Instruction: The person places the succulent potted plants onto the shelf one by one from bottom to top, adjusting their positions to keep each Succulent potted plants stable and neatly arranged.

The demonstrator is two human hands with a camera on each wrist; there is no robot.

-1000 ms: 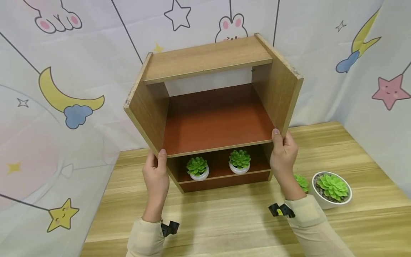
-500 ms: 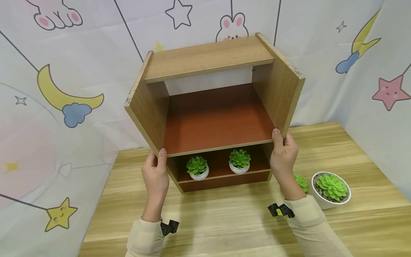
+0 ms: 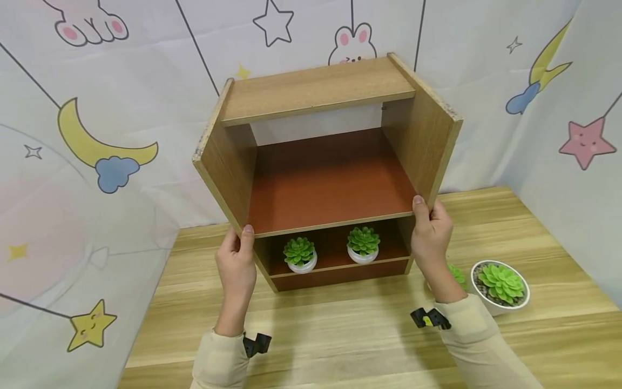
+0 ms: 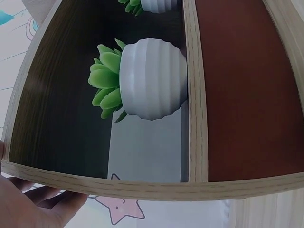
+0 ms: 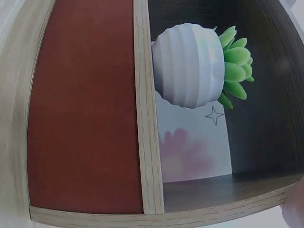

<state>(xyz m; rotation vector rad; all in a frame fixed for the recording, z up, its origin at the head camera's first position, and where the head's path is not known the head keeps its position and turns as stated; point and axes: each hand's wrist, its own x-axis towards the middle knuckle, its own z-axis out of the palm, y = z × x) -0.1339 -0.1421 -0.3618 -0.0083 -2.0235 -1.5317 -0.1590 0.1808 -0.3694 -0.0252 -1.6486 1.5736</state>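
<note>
A wooden shelf unit (image 3: 330, 186) with reddish-brown boards stands on the table in the head view. My left hand (image 3: 237, 265) grips the front edge of its left side panel, thumb in front. On the right panel's front edge, at about the same level, my right hand (image 3: 430, 232) holds on in the same way. Two green succulents in ribbed white pots, one at left (image 3: 299, 255) and one at right (image 3: 363, 245), sit upright on the lower shelf. Each wrist view shows a nearby pot close up, a left one (image 4: 152, 78) and a right one (image 5: 194, 66).
Right of the shelf unit, a larger succulent in a white pot (image 3: 500, 285) stands on the wooden table (image 3: 340, 335). Another green succulent (image 3: 458, 275) is partly hidden behind my right wrist. A patterned cloth wall (image 3: 160, 70) rises behind and at both sides.
Both hands keep their grip on the side panels, and the succulents stay put. The upper shelf unit and my right forearm appear very slightly farther right.
</note>
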